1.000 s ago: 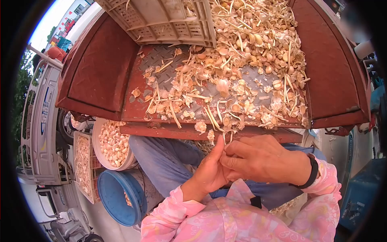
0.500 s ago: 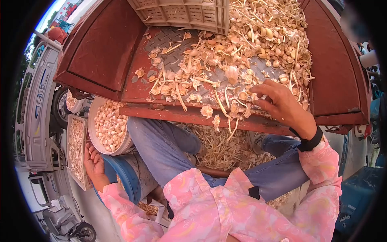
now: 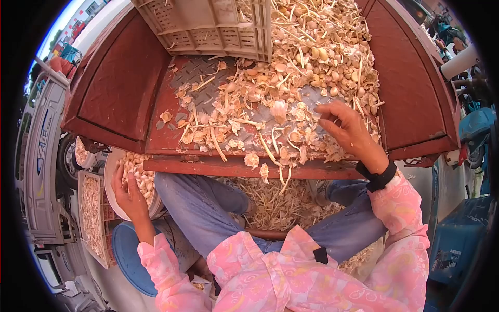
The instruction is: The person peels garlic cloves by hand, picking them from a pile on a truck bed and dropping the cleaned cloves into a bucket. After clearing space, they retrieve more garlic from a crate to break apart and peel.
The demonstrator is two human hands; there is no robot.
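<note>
Over the near rim of a white bucket (image 3: pixel 110 179) is my left hand (image 3: pixel 130 200), with thumb and fingers apart and nothing seen in it. Peeled garlic cloves (image 3: pixel 143 169) fill that bucket. My right hand (image 3: pixel 351 130) hovers just above the near right part of the red metal truck bed (image 3: pixel 218 165), fingers bent, a gap between thumb and fingertips, no object visible there. Loose garlic skins and dry stems (image 3: pixel 249 130) lie around it. A pale garlic bulb piece (image 3: pixel 279 111) rests on the metal left of this hand. Farther back spreads a heap of unpeeled garlic cloves (image 3: pixel 332 67).
A cream plastic crate (image 3: pixel 218 39) stands tilted at the back of the bed. Red side panels (image 3: pixel 114 78) flank it. A blue tub (image 3: pixel 127 255) and a shallow crate of garlic (image 3: pixel 92 213) sit at my left. Stems and skins (image 3: pixel 286 203) cover the ground between my legs.
My left hand has moved up from beside the blue tub to the bucket of peeled cloves, its fingers spreading. My right hand stays over the bed's near edge. The view has shifted slightly.
</note>
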